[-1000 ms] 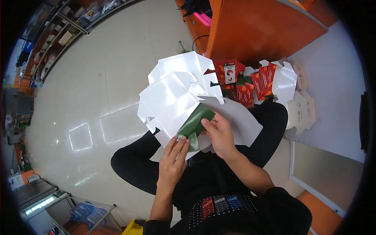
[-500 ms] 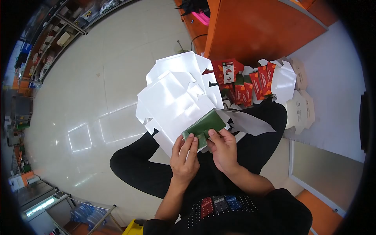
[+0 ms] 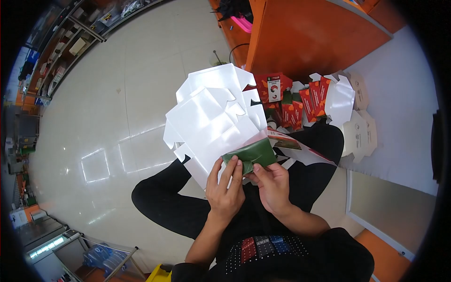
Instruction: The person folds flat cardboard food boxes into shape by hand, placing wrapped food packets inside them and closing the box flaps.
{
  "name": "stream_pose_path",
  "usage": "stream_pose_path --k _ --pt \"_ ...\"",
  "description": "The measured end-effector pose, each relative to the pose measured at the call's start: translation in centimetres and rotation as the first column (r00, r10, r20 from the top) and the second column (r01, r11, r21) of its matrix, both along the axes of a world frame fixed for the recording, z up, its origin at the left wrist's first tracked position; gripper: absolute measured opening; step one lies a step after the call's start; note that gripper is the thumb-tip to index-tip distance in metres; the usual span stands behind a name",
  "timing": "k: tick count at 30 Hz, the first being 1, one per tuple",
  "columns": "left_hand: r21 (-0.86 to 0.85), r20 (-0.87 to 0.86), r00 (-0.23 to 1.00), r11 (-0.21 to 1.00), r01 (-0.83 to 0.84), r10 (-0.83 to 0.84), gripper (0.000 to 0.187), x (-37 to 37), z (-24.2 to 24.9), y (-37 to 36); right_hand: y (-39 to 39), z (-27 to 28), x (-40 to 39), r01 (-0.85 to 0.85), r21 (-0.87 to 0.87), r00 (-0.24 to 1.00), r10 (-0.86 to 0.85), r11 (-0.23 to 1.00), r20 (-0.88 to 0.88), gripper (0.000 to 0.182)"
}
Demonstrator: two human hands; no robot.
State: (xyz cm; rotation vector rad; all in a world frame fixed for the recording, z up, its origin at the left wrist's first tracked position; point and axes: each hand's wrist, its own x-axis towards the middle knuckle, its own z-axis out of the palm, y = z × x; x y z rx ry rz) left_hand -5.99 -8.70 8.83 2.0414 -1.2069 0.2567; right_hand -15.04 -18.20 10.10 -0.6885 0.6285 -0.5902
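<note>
A cardboard box blank shows a folded green panel (image 3: 251, 156) in front of my lap, with a red-printed, white-edged part (image 3: 291, 143) curving out to the right. My left hand (image 3: 224, 191) rests its fingertips on the left part of the green panel. Pinched at the panel's lower edge, a small green flap is held by my right hand (image 3: 272, 187) between thumb and fingers. Beneath and beyond lie white flat box blanks (image 3: 206, 108) with notched tabs, overlapping across my legs. The thumb of my left hand is mostly hidden.
Red and green printed cartons (image 3: 293, 110) are piled beyond my right knee, against an orange cabinet (image 3: 305, 37). White boxes (image 3: 359, 134) stand to their right. Tiled floor (image 3: 112, 117) stretches left toward shelves (image 3: 70, 47). A yellow object (image 3: 160, 272) sits at the bottom edge.
The green panel has shifted slightly right and down with both hands. The right-hand part of the blank has turned, so its red print now shows.
</note>
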Motion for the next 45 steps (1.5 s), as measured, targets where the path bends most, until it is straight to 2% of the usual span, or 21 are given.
stream_pose_path --k 3,7,11,18,21,26,29,38,41,45 --pt "0.019 -0.017 0.999 0.999 -0.027 0.027 0.046 0.4 0.1 0.1 0.1 -0.6 -0.1 -0.016 0.035 1.000 0.016 0.999 0.026 0.018" --pt "0.064 -0.061 0.994 0.993 0.097 -0.093 0.039 1.0 1.6 0.3 -1.5 -0.2 0.1 -0.048 0.120 0.997 0.041 0.992 0.058 0.018" --pt "0.063 -0.110 0.988 0.991 0.120 -0.112 0.037 1.0 2.4 0.6 -1.2 -0.3 -0.1 -0.072 -0.007 0.997 0.072 0.997 -0.032 0.019" --pt "0.035 -0.169 0.984 0.997 0.063 -0.057 0.033 -0.5 1.8 0.3 0.7 -0.7 -1.1 -0.010 -0.013 1.000 0.010 1.000 -0.014 0.021" --pt "0.034 -0.206 0.975 0.995 0.095 -0.086 0.032 -0.6 1.6 0.6 0.3 -1.0 -1.7 -0.021 0.013 0.999 0.022 1.000 -0.025 0.021" --pt "0.007 -0.207 0.976 0.998 0.065 -0.062 0.031 -1.3 1.5 1.3 -0.1 -0.6 -1.7 -0.063 0.122 0.998 0.064 0.991 -0.007 0.021" --pt "0.012 -0.186 0.982 0.999 0.049 -0.046 0.030 -1.7 1.2 1.3 0.0 -0.5 -1.7 -0.067 0.126 0.997 0.064 0.990 0.030 0.021" --pt "-0.010 -0.150 0.988 0.999 0.038 -0.039 0.033 -2.3 0.5 1.1 0.8 0.2 -2.4 -0.061 0.086 0.996 0.066 0.994 -0.056 0.021" --pt "-0.014 -0.166 0.986 0.999 0.032 -0.034 0.033 -2.2 1.0 1.1 0.0 0.4 -2.2 -0.072 0.162 0.997 0.069 0.984 0.024 0.022" --pt "-0.061 -0.180 0.983 0.998 0.022 -0.033 0.033 -1.3 2.2 1.5 -1.9 1.1 -1.7 -0.200 0.179 0.980 0.197 0.963 0.031 0.024"
